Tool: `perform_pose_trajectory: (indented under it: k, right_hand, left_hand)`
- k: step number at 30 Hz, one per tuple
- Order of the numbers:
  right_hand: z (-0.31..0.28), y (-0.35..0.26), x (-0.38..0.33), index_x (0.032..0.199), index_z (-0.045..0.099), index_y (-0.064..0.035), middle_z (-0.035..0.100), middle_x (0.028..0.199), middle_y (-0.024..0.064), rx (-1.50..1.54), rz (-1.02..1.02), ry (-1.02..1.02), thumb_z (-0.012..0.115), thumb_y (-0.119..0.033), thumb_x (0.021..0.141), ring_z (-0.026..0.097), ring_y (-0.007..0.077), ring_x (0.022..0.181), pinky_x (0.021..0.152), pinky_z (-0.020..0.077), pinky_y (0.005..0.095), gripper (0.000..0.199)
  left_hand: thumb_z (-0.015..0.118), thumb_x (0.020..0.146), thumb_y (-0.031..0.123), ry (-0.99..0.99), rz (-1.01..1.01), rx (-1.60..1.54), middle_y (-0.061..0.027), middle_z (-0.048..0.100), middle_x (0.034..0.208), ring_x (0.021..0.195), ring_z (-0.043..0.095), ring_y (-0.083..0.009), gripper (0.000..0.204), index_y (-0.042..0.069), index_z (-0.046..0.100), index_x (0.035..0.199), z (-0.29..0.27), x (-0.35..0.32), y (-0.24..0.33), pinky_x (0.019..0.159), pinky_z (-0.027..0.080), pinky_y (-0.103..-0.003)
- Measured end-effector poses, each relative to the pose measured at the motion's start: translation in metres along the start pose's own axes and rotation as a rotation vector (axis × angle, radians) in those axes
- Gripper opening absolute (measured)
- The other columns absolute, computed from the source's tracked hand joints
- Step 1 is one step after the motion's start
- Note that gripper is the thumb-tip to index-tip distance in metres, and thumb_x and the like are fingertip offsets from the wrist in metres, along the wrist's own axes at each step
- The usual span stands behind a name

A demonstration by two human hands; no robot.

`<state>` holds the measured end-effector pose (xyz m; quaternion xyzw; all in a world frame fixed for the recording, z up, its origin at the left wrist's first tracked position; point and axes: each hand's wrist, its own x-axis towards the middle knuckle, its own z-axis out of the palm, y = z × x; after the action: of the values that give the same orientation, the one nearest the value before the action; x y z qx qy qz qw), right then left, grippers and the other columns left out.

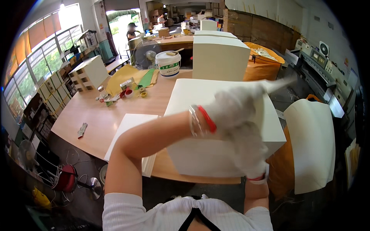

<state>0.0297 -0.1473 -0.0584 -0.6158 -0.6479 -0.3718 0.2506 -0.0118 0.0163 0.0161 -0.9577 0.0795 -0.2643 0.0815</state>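
Note:
A big white block [200, 96] stands on the wooden table [96, 119] right in front of me. My left hand [235, 106], in a white glove with red and silver bracelets at the wrist, reaches across its top to the right. It is closed on a white strip [279, 84] that is blurred by motion and points off the block's far right corner. My right hand [250, 150], also gloved, lies against the block's front face near the right corner, fingers pointing down.
A flat white board [129, 131] lies left of the block, and another white block [219, 57] stands behind. A white bucket [168, 63], fan, tape rolls and yellow sheets sit farther back. A white sheet [312, 142] over orange sacks is at the right. People stand in the distance.

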Motion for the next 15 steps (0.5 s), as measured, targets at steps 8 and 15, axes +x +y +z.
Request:
perform_pose_trajectory:
  k: [8,15]
  right_hand:
    - [0.057,-0.109,0.07,0.118,0.059,0.0092,0.061,0.114,0.0263,-0.059,-0.33,-0.152,0.065,-0.012,0.074,0.059,0.04,0.107,0.091,0.0506,0.0489,0.049]
    - [0.066,-0.132,0.081,0.116,0.062,0.0067,0.061,0.111,0.0298,-0.199,-0.36,-0.225,0.069,-0.013,0.074,0.061,0.0406,0.104,0.087,0.0535,0.049,0.047]
  left_hand:
    - [0.055,0.086,-0.002,0.772,-0.233,-1.065,-0.0057,0.065,0.095,0.083,0.062,-0.0138,0.034,0.002,0.057,0.119,-0.107,-0.035,-0.083,0.074,0.051,-0.026]
    - [0.054,0.083,-0.003,1.212,-0.416,-1.001,-0.0071,0.067,0.102,0.087,0.062,-0.0129,0.038,0.002,0.06,0.121,-0.132,-0.102,-0.131,0.08,0.054,-0.027]
